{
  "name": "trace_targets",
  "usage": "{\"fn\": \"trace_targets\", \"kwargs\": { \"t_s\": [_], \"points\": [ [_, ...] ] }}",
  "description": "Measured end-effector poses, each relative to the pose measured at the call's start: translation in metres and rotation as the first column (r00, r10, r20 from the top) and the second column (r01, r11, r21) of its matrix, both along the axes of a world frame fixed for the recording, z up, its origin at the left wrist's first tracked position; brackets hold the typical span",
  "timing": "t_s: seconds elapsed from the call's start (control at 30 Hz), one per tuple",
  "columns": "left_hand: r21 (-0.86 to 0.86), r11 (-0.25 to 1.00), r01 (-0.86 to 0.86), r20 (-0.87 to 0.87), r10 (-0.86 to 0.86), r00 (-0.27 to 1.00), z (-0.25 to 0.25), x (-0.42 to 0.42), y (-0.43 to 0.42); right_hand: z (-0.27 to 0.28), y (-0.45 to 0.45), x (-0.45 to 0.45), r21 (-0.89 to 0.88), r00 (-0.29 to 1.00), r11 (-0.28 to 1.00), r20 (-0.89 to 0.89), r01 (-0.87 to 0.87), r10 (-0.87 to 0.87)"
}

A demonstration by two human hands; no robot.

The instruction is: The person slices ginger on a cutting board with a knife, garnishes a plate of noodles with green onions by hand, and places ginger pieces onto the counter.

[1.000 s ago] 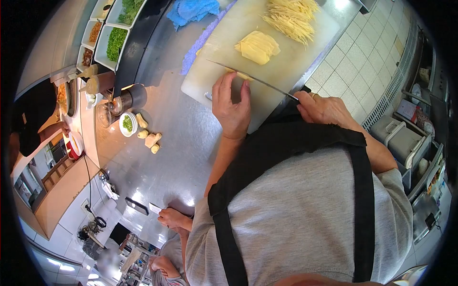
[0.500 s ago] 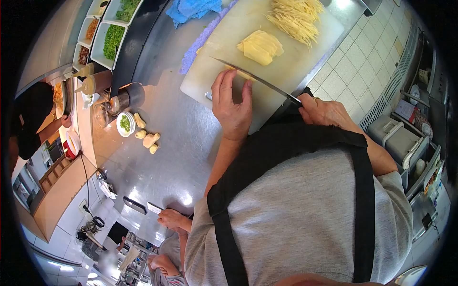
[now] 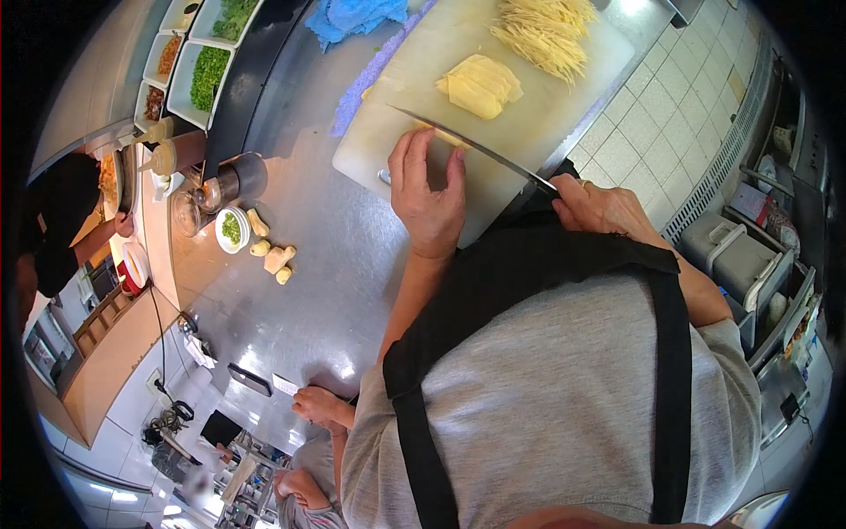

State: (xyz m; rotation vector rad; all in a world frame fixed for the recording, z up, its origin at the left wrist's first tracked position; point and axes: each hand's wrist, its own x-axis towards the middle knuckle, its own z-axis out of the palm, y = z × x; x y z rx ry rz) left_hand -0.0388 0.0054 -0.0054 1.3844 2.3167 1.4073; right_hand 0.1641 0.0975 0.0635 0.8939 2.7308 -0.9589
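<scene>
My right hand (image 3: 595,207) is closed round the handle of a kitchen knife (image 3: 493,153), whose long blade reaches leftward over the white cutting board (image 3: 370,145). My left hand (image 3: 427,198) holds a piece of ginger (image 3: 448,135) against the board, fingertips and thumb close beside the blade. Most of that piece is hidden by the fingers and knife. Beyond the blade lies a fanned stack of thin pale-yellow ginger slices (image 3: 480,85). Farther up the board is a heap of fine ginger shreds (image 3: 546,40).
On the steel counter (image 3: 326,247) are knobs of ginger (image 3: 278,258) and a white bowl of chopped greens (image 3: 232,229). A blue cloth (image 3: 352,18) lies by the board. At lower left, another person's hand (image 3: 317,404) rests near a phone (image 3: 249,379). Another person stands at far left.
My hands, the knife and the ginger look the same. In the background at far left, the other person's arm has shifted slightly.
</scene>
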Motion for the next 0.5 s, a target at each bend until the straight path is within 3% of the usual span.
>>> {"fn": "trace_targets", "kwargs": {
  "t_s": [0.5],
  "points": [
    [0.008, 1.0, -0.018, -0.008, 0.018, 1.0, -0.0011, 0.0004, 0.0009, 0.0073, 0.0037, -0.0024, -0.013, 0.999, 1.0, 0.033, -0.018, 0.018]
  ]
}}
